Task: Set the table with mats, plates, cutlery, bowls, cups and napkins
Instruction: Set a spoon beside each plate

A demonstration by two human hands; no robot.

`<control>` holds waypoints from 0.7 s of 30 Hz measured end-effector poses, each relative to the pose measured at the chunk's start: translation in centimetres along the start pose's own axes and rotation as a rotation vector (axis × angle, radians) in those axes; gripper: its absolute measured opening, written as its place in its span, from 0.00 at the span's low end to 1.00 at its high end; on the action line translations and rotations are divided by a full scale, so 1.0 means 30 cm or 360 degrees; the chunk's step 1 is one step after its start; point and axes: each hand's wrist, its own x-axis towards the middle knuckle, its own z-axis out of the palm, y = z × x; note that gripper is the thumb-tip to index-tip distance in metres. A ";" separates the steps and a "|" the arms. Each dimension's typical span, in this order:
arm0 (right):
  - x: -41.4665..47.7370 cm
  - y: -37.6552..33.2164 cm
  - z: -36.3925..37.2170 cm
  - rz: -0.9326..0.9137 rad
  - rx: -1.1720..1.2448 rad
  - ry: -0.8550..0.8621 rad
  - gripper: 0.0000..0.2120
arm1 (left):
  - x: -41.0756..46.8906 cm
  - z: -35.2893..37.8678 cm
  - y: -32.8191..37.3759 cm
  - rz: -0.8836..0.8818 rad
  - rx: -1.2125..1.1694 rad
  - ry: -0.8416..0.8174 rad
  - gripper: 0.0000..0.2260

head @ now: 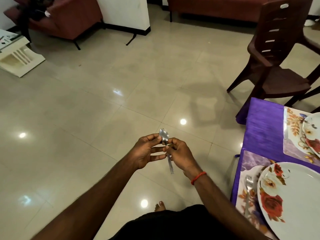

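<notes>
A steel spoon (164, 135) stands almost upright over the floor, bowl up, handle pointing down. My right hand (180, 155) grips its neck with curled fingers. My left hand (147, 152) touches the spoon's bowl with thumb and fingertips, its other fingers straight. At the right, the table under a purple cloth (263, 129) carries two floral mats. On the near mat (249, 163) lie a white rose-patterned plate (294, 196) and a fork (248, 189) to its left. The far mat (292, 129) holds a second floral plate (311, 134), cut off by the frame edge.
A dark brown plastic chair (277, 54) stands beyond the table's far corner. Glossy beige tiles (103, 110) cover the open floor in front. A red sofa (69, 19) and a white rack (19, 56) are at the back left. My bare foot (160, 206) shows below.
</notes>
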 end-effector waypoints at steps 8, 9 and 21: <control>0.116 -0.062 0.037 -0.0003 -0.0038 0.0194 0.07 | 0.105 -0.067 0.095 0.0002 -0.0051 -0.0083 0.11; 0.137 -0.068 0.037 -0.0004 -0.0039 0.0229 0.06 | 0.128 -0.071 0.111 -0.0003 -0.0059 -0.0088 0.11; 0.581 -0.196 -0.015 0.0066 0.0111 0.0430 0.01 | 0.519 -0.103 0.399 -0.0040 -0.0045 -0.0135 0.10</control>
